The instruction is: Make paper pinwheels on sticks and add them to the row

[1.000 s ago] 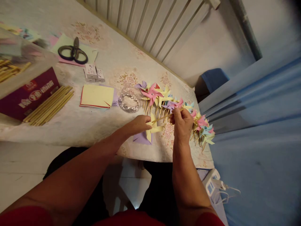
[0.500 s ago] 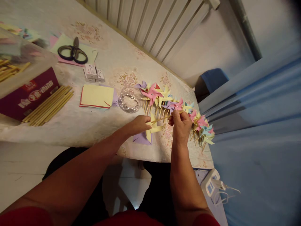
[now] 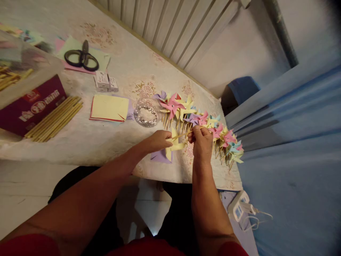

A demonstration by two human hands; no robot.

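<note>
Pinched in my left hand (image 3: 162,139) is a yellow paper pinwheel (image 3: 174,146), held just above the table's front part. My right hand (image 3: 200,137) is closed around a thin wooden stick (image 3: 183,134), whose left end meets the pinwheel's middle. Whether the stick is fixed to it I cannot tell. Under the pinwheel lies a purple paper sheet (image 3: 161,156). Behind my hands, a clear round dish (image 3: 145,122) holds small shiny pins. Several finished pinwheels (image 3: 172,106) in pink, yellow, purple and blue lie in a row beyond my right hand.
To the left are a stack of yellow paper (image 3: 109,107), small white boxes (image 3: 102,80), black scissors (image 3: 84,58) on paper, and a bundle of sticks (image 3: 54,121) against a purple box (image 3: 32,106). A power strip (image 3: 238,206) sits right, below a blue curtain (image 3: 279,160).
My right hand has slid a little left along the stick, nearer the yellow pinwheel. The left hand keeps its place with the pinwheel.
</note>
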